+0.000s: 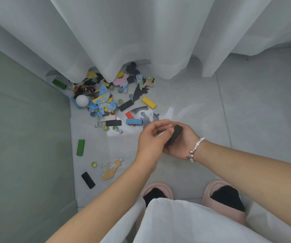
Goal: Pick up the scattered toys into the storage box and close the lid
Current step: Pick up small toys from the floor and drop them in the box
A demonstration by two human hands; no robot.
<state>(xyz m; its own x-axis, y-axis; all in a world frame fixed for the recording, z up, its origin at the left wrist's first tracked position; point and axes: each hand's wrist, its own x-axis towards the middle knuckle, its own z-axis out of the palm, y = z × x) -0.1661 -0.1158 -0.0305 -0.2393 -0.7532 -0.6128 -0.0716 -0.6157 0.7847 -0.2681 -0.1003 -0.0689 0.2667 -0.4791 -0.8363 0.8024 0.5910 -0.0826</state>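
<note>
Toys lie scattered on the grey floor below the curtain: a white ball (82, 100), a yellow block (149, 102), a blue block (133, 121), black blocks (113, 122) (88, 180), green blocks (80, 147) (59, 84), map puzzle pieces (111, 169), marbles and a die (120, 131). My right hand (181, 144) is cupped palm up around a black block (175, 134). My left hand (152, 139) rests over it, fingers touching that block and something white beside it. No storage box is in view.
A white curtain (141, 32) hangs over the far side of the pile and hides some pieces. A grey-green wall (25, 137) runs along the left. My feet in pink slippers (227, 197) stand at the bottom, with white clothing over them.
</note>
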